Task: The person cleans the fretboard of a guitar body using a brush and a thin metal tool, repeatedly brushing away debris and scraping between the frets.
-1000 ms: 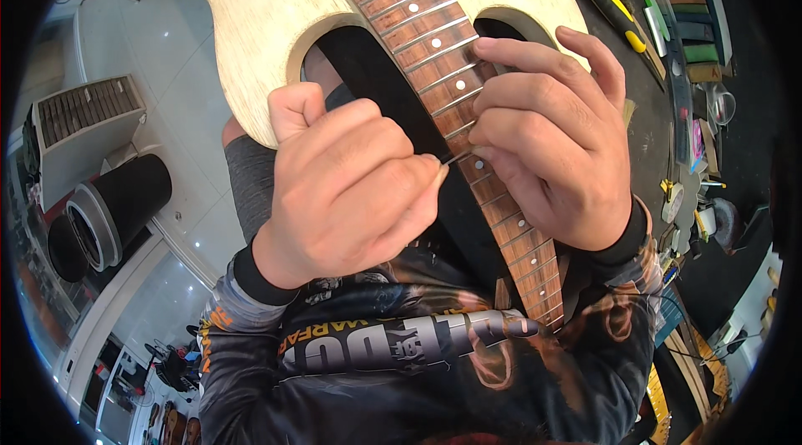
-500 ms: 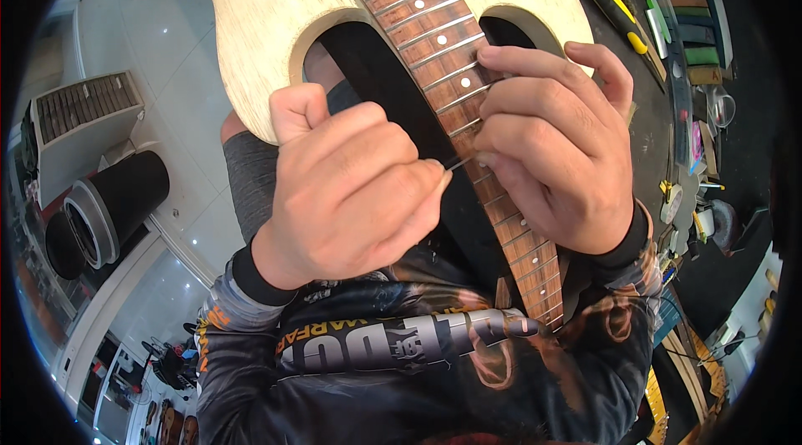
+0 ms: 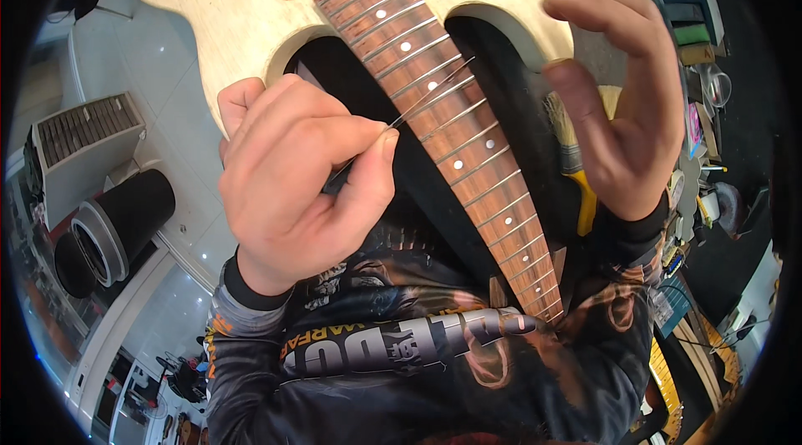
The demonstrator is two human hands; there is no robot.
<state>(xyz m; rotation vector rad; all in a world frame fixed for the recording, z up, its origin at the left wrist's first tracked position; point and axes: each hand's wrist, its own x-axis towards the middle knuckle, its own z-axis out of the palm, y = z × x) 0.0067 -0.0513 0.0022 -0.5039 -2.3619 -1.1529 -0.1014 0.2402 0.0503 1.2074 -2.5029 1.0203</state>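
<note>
An unfinished pale wooden guitar body (image 3: 221, 15) lies across the top, with its dark wood fretboard (image 3: 480, 186) running down toward my torso, with metal frets and white dot inlays. My left hand (image 3: 305, 178) pinches a thin metal wire (image 3: 422, 102) between thumb and forefinger; it extends diagonally over the fretboard. To the right of the neck, my right hand (image 3: 626, 98) is raised with thumb and fingers apart, holding nothing, near the body's cutaway and above a yellow-handled brush (image 3: 585, 207).
At right, a dark workbench (image 3: 727, 136) holds a rack of colored blocks (image 3: 689, 31), tools and a green mat (image 3: 672, 311). At left on the tiled floor are a slatted wooden box (image 3: 92, 119) and a black cylinder (image 3: 138, 207).
My right hand has released the wire, opened and moved right and upward, uncovering a brush. My left hand has shifted left and up with the wire. The guitar has shifted slightly left.
</note>
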